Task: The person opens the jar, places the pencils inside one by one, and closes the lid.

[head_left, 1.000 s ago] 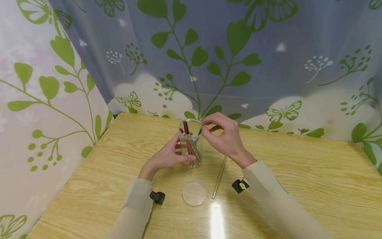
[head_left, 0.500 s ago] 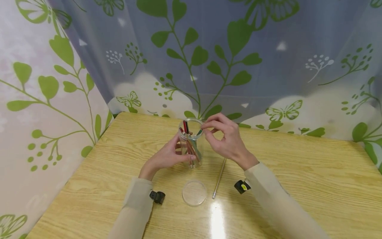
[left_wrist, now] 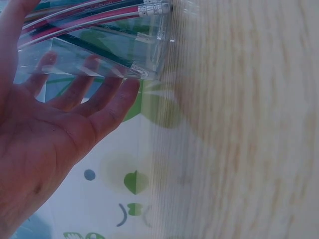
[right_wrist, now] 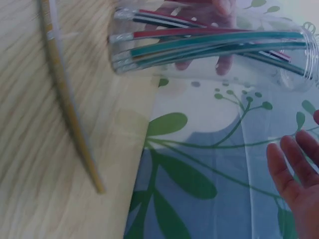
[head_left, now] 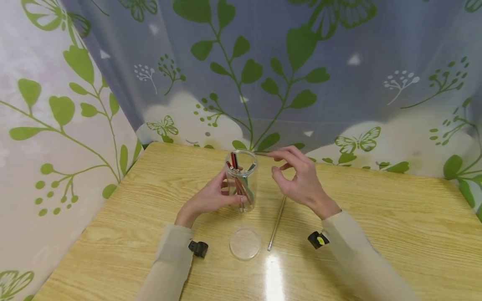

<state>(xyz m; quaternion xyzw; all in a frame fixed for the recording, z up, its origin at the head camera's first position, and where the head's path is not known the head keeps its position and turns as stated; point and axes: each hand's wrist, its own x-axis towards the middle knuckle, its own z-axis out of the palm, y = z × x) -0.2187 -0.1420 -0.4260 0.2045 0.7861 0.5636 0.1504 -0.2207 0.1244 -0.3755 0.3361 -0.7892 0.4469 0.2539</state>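
Observation:
My left hand (head_left: 211,196) holds a clear plastic jar (head_left: 251,188) from its left side, thumb across the front and fingers behind it. The jar is upright and has no lid on. Inside, several pencils (right_wrist: 219,42) in red, teal and dark colours lean at different angles; silvery ends show at the jar's bottom. To the right of the rim, apart from it, is my right hand (head_left: 299,179), its fingers loosely bent with nothing seen between them. One loose pencil (head_left: 276,225) lies on the table below that hand. Nearer to me lies a round clear lid (head_left: 244,243).
The wooden table (head_left: 376,234) reaches back to a patterned curtain (head_left: 339,83) close behind the jar. Another patterned curtain (head_left: 56,146) borders the left side. A bright glare spot shows in front of the lid.
My right hand has drawn away from the jar's rim to the right, off the teal pencil there. The left hand, jar, lid and loose pencil have stayed in place.

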